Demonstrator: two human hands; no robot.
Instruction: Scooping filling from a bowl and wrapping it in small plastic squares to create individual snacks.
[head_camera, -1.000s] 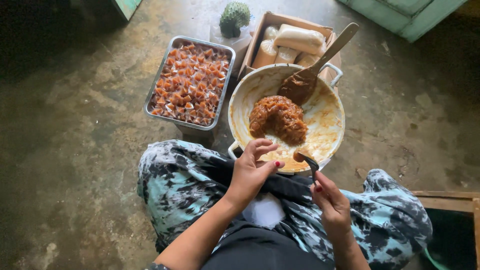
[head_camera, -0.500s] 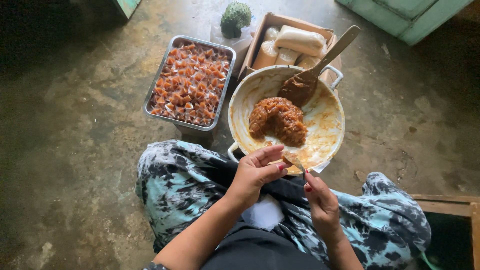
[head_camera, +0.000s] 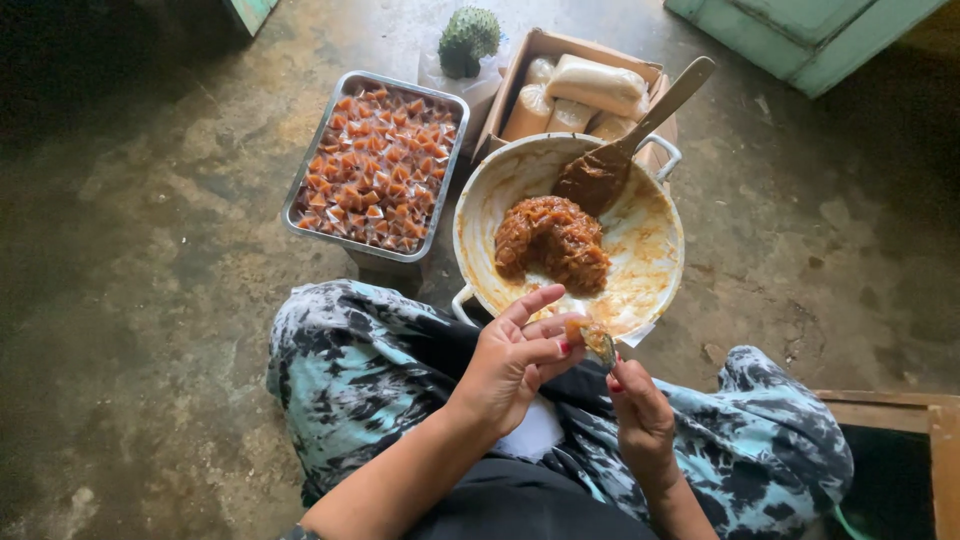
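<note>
Head view. The person sat on a stained concrete floor (head_camera: 150, 300), legs in blue-and-black patterned trousers (head_camera: 360, 370). The left hand (head_camera: 515, 360) was held over the lap, fingers partly curled, fingertips closing on a small lump of brown paste (head_camera: 578, 328). The right hand (head_camera: 640, 415) gripped a small metal spoon (head_camera: 603, 345), its bowl touching that lump; the handle was hidden in the fist. Both hands were just below the near rim of a round white enamelled pan (head_camera: 640, 300), smeared orange inside. A mound of the same sticky brown paste (head_camera: 552, 240) lay in the pan's middle. A long wooden spatula (head_camera: 640, 130) leaned in the pan, blade coated, handle over the far rim. To the pan's left stood a rectangular metal tray (head_camera: 300, 190) filled with small orange-brown wrapped pieces (head_camera: 378, 165). Behind the pan was an open cardboard box (head_camera: 520, 75) holding pale plastic-wrapped rolls (head_camera: 600, 85). A green spiky fruit (head_camera: 468, 38) sat beside the box.
</note>
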